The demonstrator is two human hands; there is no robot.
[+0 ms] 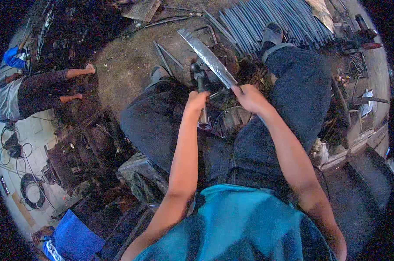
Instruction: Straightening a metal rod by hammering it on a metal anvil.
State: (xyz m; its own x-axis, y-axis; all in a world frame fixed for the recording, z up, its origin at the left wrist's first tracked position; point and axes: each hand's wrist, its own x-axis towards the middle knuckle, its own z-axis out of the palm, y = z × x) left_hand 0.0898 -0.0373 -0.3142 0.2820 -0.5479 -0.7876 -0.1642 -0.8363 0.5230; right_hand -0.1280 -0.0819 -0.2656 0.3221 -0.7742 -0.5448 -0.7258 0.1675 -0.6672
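Note:
My left hand point(198, 102) is wrapped round the handle of a hammer point(201, 82), whose dark head points away from me. The lower end of the handle shows below my fist. In my right hand point(250, 98) is a long, bare machete blade point(208, 56), gripped at its narrow near end. The blade slants up to the left, its broad silvery face catching the light, and passes just right of the hammer head. Both are held between my spread knees. Beneath them are dark metal shapes, partly hidden by the hammer and my hands.
A bundle of thin metal rods point(273, 26) lies on the ground at the far right. Two loose bars point(164, 58) lie beyond my left foot. At the left another person point(36, 93) stands. Cable coils point(33, 191) and dark machinery point(81, 152) are at the lower left.

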